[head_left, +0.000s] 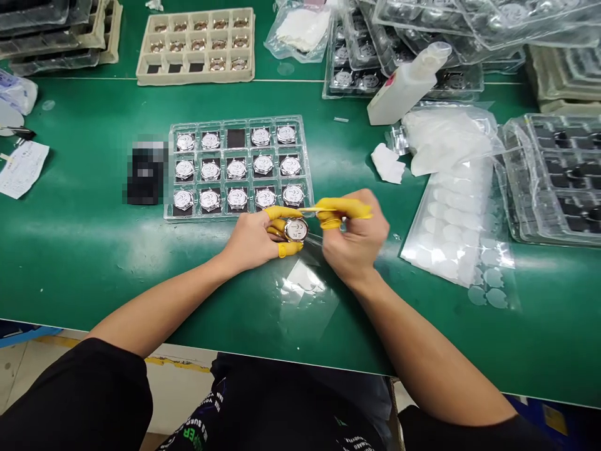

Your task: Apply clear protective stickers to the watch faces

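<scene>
Our left grip (251, 238) is closed around a round silver watch case (296, 229), pinching its edge between fingers sheathed in yellow rubber finger cots (288, 249). The dial faces up, and the case sits just beside the near edge of the tray. Our right grip (354, 235) is blurred, its fingers also in yellow cots and drawn close together. A thin pale strip (312, 210) runs from them to just above the watch case, but we cannot tell exactly what that hand holds.

Below our hands, a limp sheet of clear plastic film (305, 300) lies on the green work surface (84, 269). To the left of the watch case's far side stands a clear plastic compartment tray (239, 216) with three rows of five pockets. Fourteen silver watch cases fill it, and one black-padded pocket (235, 138) in the top row shows no case.

Further right lies a clear backing sheet of round translucent stickers (453, 228), with a crumpled white wipe (387, 163) beyond it. A white plastic squeeze bottle (408, 84) lies on its side among stacked clear trays (366, 56). At the far edge, a beige pulp tray (195, 47) holds small round metal parts, and left of the clear tray stands a black object (145, 172), pixelated beyond recognition.
</scene>
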`<state>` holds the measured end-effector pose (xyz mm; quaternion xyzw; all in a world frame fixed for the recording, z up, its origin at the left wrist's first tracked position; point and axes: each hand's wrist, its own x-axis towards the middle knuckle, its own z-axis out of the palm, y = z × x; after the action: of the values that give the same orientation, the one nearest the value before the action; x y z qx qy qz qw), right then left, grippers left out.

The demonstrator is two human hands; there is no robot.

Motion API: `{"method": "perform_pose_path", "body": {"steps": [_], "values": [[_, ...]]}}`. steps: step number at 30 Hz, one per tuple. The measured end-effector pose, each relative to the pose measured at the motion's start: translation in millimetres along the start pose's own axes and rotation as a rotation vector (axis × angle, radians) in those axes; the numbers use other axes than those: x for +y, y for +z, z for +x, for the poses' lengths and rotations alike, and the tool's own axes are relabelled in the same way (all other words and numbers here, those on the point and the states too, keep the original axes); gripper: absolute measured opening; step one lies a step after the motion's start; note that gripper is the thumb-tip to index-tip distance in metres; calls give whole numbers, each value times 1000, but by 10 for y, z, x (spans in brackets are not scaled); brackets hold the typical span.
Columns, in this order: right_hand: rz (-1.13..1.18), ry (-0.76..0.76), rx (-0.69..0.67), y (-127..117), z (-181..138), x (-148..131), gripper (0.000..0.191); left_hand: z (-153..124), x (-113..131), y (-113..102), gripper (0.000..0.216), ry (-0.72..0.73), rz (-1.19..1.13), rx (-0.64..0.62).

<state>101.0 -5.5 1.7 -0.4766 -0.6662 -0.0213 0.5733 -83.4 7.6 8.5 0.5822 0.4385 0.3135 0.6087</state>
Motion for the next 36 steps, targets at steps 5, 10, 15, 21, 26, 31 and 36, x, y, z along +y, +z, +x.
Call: {"method": "perform_pose_path", "body": {"steps": [5,10,15,21,26,31,36], "values": [[-95,-28,-7,-222,39,103,20,9,39,-5,60,-6,-16,-1],[-112,-202,-196,-215,15,28,37,16,16,-9,60,-20,-20,0],[-146,-250,-187,-71,0,-63,43,24,-35,-5,58,-39,-27,-31],[-252,-210,-110,64,-34,-141,36,11,-33,-2,55,4,15,-11],[-76,43,-19,-82,-48,-42,9,9,-3,1,58,21,69,12],[75,210,-210,-229,-134,75,12,22,-27,0,58,22,29,7],[1,33,-168,-99,-190,56,22,28,-37,-10,57,-14,-47,-6]]}}
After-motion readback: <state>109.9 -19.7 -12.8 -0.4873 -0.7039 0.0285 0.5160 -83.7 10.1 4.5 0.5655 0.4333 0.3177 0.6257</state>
